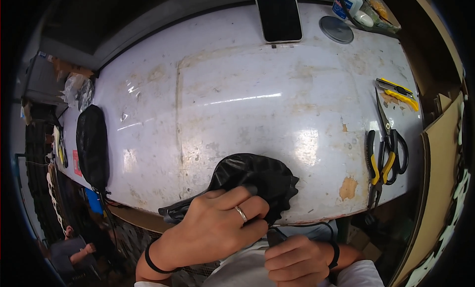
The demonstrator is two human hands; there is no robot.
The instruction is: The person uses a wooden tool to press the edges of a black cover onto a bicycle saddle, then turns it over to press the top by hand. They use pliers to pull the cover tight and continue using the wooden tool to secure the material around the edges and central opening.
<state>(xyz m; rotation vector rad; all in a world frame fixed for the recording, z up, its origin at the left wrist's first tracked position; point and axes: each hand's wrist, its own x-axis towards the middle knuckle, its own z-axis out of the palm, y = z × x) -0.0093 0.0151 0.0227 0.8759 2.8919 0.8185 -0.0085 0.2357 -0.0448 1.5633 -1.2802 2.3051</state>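
Work on the black ruffled piece looks to be midway, as far as one view can tell: the piece sits at the near edge of the white worktable, partly overhanging it, with its pleated rim already formed on the right side, while the narrow end under the hands appears unfinished. The left hand lies over the piece with fingers curled, pressing and gripping its lower part. The right hand is closed in a fist below the table edge around something dark and thin, possibly a tool or cord; exactly what cannot be told. The piece is glossy and crinkled like coated fabric or thin leather, domed with a scalloped edge. The tabletop is a scuffed, stained, shiny sheet. Scissors and yellow-handled pliers lie well apart on the right.
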